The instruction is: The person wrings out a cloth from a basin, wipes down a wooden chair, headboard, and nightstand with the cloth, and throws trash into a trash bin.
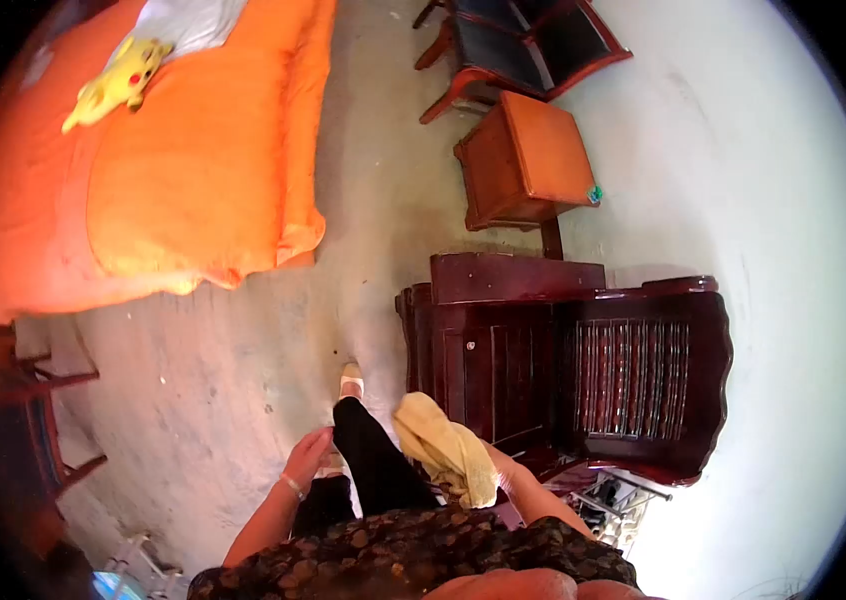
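Note:
A yellow cloth (443,450) hangs in folds from my right hand (499,466), which is shut on it. The cloth covers most of that hand's fingers. It hangs beside my right leg, close to the dark wooden chair (498,385). My left hand (309,455) hangs beside my left leg, with a bracelet at the wrist. It appears to hold nothing, and its fingers are loosely extended. One foot in a light shoe (351,382) is out in front on the grey floor (233,380).
To the left stands a bed with an orange cover (183,180) and a yellow plush toy (123,82) on top. An orange-brown cabinet (543,150) and a dark-seated chair (513,50) line the pale wall (743,200). Another chair (53,430) is at the lower left.

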A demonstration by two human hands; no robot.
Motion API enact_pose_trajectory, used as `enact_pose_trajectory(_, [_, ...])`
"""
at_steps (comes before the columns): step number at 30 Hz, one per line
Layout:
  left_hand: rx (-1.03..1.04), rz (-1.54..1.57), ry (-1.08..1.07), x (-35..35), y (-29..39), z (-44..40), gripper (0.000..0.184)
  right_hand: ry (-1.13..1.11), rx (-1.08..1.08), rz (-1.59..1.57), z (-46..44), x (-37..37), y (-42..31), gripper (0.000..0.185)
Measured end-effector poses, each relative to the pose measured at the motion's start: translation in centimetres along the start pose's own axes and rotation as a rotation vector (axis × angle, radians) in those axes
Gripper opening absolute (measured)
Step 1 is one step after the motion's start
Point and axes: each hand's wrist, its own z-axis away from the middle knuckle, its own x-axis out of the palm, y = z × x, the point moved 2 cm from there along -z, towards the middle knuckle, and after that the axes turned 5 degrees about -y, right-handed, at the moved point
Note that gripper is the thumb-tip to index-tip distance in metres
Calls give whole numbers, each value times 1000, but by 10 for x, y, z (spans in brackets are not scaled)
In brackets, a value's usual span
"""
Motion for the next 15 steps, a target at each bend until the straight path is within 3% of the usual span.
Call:
enact_pose_trajectory(3, [-81, 15, 137, 51, 88, -21, 53, -188, 77, -70, 1, -1, -31, 47])
enact_pose_trajectory(5, [-61, 495, -380, 67, 110, -59, 58, -198, 66, -100, 18, 17, -82, 40])
enact_pose_trajectory(6, [23, 366, -568, 39, 58, -130, 57, -171, 73, -112, 27, 23, -102, 40])
enact_pose_trajectory(9, [112, 314, -612, 103, 191, -63, 48, -116, 63, -98, 27, 13, -123, 40])
enact_pose_trajectory(10, [-63, 559, -519, 107, 204, -74, 42, -63, 12, -80, 25, 11, -133, 39])
enact_pose_trajectory(13, [65, 510, -317, 117, 272, -74, 39, -1, -60, -176, 8, -4, -151, 42])
enact_pose_trajectory(15, [120, 515, -355, 118, 319, -79, 38, -4, -139, -241, -10, -10, -184, 42])
